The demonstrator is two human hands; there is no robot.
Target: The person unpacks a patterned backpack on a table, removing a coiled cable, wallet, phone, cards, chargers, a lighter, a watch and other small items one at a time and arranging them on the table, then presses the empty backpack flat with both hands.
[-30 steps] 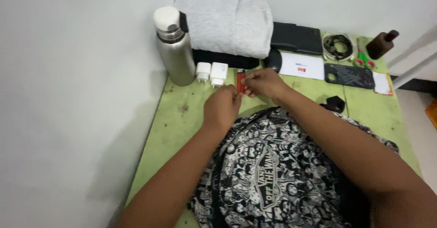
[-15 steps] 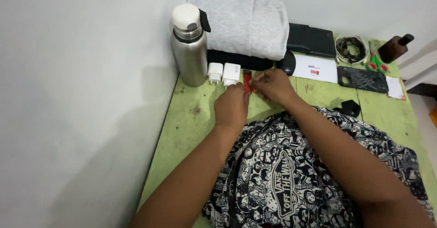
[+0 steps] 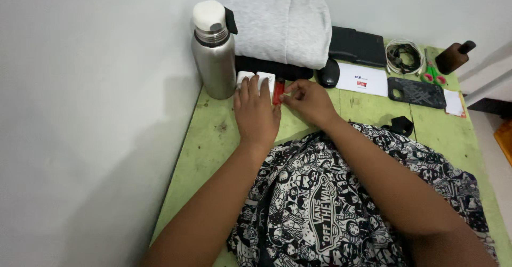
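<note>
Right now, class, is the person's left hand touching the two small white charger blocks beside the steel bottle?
Touching. The head view shows the left hand with fingers lying on the white charger blocks.

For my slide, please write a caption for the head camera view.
Left hand rests on white chargers; right hand pinches a small red object beside a steel bottle.

A worn light-green table against a white wall carries a steel bottle at far left, a folded grey garment, black mouse, white envelope, phone case, and a patterned backpack nearest
</note>
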